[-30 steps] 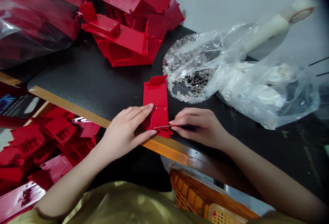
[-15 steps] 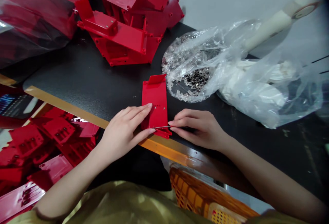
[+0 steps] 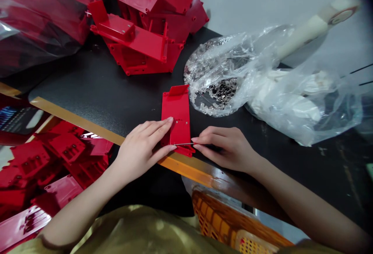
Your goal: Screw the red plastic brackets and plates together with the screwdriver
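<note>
A red plastic part (image 3: pixel 176 106) with a raised flap at its far end lies on the black tabletop, its near end at the table's edge. My left hand (image 3: pixel 145 141) grips its left side, fingers on top and thumb near the close end. Between the thumb and fingers of my right hand (image 3: pixel 225 145) is a thin metal rod (image 3: pixel 184 144), pinched at its right end. The rod lies crosswise over the near end of the red part, its left tip by my left thumb. Two small shiny spots show on the red surface above it.
Similar red parts (image 3: pixel 145 48) are piled at the back, beside a plastic bag (image 3: pixel 37 28) of red pieces. A clear bag (image 3: pixel 215 108) holds small metal pieces. More red parts (image 3: pixel 67 147) lie below left; an orange basket (image 3: pixel 212 215) stands below the table (image 3: pixel 96 91).
The view has shifted very slightly. Both hands, the rod and the red part keep nearly the same positions.
</note>
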A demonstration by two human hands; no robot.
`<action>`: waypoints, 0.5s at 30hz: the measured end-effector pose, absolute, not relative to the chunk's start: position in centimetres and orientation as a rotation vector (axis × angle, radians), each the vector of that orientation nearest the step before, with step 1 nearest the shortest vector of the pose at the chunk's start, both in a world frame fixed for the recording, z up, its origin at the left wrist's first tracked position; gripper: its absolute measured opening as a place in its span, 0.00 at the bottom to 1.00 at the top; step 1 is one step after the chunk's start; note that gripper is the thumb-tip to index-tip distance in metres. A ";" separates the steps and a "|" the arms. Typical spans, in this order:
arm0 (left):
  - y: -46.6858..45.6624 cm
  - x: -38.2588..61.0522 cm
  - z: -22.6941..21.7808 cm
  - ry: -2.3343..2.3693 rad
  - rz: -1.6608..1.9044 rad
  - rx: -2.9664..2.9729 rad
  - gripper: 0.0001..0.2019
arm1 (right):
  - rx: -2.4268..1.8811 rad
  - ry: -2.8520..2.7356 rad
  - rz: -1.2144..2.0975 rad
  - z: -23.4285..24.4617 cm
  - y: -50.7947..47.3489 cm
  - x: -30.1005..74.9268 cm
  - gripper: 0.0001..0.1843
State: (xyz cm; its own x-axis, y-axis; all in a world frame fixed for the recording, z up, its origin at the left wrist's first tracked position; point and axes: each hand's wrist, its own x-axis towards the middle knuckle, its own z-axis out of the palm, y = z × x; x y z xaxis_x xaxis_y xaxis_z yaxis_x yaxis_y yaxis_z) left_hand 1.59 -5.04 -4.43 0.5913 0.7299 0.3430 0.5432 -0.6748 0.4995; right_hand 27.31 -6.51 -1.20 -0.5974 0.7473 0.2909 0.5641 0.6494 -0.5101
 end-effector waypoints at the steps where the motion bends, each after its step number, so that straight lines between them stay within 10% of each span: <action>1: -5.1 1.6 -4.4 1.032 0.763 2.483 0.26 | -1.025 -2.384 0.509 -1.2 -6.5 27.3 0.08; 15: -7.0 2.0 -7.2 0.838 1.482 2.472 0.18 | -1.619 -1.852 0.107 -3.1 -4.9 29.5 0.17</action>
State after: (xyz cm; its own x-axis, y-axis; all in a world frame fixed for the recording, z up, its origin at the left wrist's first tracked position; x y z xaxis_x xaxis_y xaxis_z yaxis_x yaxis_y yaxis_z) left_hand 1.97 -6.99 -7.16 0.3598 0.5267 0.7702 0.3884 -0.8351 0.3896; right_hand 29.52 -4.89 -3.07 -0.0097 0.9067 0.4217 0.8521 0.2282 -0.4711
